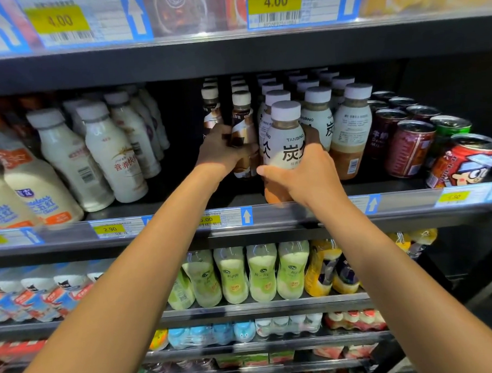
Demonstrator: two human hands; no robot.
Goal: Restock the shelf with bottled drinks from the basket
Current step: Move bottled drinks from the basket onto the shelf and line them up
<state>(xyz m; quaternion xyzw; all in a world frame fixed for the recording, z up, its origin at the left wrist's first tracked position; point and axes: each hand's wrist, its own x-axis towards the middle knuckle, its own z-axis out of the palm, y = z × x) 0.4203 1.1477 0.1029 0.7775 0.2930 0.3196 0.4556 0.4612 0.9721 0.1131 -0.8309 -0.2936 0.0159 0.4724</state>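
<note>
Now our right hand point(304, 177) is curled round the white bottle point(285, 144) at the shelf point(283, 217) lip, and our left hand point(218, 152) grips a brown bottle point(242, 121) just beside it. We should slide the white one back upright, base flat and label forward. The left seems to steady its neighbour, though its fingers are partly hidden.

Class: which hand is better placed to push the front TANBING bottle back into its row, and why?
Probably right. The right hand grips the TANBING bottle at the shelf edge; the left hand holds a brown-labelled bottle beside it.
</note>
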